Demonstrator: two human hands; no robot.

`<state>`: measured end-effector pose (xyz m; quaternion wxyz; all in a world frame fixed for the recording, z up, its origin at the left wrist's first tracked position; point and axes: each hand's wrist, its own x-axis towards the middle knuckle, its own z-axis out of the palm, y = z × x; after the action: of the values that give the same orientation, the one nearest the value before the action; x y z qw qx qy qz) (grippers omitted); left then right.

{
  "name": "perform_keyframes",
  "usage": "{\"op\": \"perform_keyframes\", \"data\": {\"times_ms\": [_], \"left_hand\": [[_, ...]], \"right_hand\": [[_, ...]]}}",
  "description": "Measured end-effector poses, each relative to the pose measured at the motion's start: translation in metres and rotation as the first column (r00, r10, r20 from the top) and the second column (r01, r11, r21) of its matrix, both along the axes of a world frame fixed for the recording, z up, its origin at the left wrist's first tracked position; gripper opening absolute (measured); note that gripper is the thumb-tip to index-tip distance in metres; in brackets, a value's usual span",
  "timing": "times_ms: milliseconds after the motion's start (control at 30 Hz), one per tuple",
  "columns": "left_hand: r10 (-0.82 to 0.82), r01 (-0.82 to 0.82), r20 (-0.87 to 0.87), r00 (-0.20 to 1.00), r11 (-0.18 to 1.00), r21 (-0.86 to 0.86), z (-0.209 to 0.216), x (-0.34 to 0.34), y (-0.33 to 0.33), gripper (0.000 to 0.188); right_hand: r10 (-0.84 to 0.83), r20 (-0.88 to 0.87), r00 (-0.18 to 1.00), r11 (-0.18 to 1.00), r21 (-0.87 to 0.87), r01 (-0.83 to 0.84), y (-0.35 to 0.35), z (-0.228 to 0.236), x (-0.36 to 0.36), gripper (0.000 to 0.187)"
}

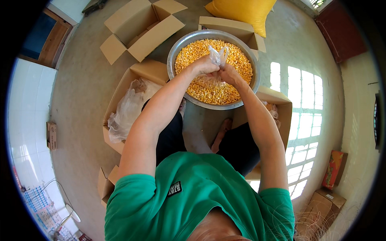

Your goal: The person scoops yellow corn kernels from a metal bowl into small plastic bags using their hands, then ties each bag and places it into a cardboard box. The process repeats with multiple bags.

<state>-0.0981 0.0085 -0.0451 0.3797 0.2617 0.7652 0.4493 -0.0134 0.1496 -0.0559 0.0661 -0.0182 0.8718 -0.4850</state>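
A wide metal basin (172, 60) full of loose yellow corn kernels (197, 91) stands in front of me. Over its middle, my left hand (205, 65) and my right hand (230, 74) meet at the gathered neck of a clear plastic bag (217, 56). Both hands are closed on the bag, with its two loose ends sticking up between them. Below my fingers the bag's body spreads out above the corn; how much it holds is hard to make out.
Left of my legs, an open cardboard box (120, 96) holds clear plastic bags (134, 105). Another box (284, 110) at my right contains filled bags (272, 110). An open carton (140, 30) lies at the far left. Behind the basin are a carton (225, 25) and a yellow sack (243, 14).
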Motion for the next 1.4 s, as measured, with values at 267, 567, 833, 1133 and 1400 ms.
{"op": "perform_keyframes", "data": {"times_ms": [267,567,833,1133,1400], "left_hand": [[-0.104,0.098,-0.025,0.994,0.981,-0.168,0.013,-0.002,0.013,0.023],[-0.194,0.195,-0.149,0.97,0.981,-0.013,0.022,-0.014,-0.008,0.051],[-0.417,0.315,-0.337,0.844,0.894,-0.317,-0.024,-0.028,-0.016,0.04],[-0.094,0.01,-0.462,0.882,0.983,-0.181,0.004,-0.029,-0.025,0.039],[-0.113,0.07,-0.371,0.922,0.99,-0.126,-0.002,0.003,-0.022,0.051]], "right_hand": [[-0.032,0.058,0.998,0.99,-0.137,0.04,0.006,-0.018,-0.004,0.032],[-0.127,0.088,0.988,0.991,0.054,0.122,0.012,-0.03,-0.01,0.029],[-0.103,0.01,0.995,0.993,0.053,0.102,0.002,-0.013,-0.01,0.024],[-0.199,0.105,0.974,0.941,-0.259,0.22,-0.01,0.019,-0.013,0.021],[-0.218,-0.183,0.959,0.941,0.22,0.256,-0.019,0.006,-0.029,0.03]]}}
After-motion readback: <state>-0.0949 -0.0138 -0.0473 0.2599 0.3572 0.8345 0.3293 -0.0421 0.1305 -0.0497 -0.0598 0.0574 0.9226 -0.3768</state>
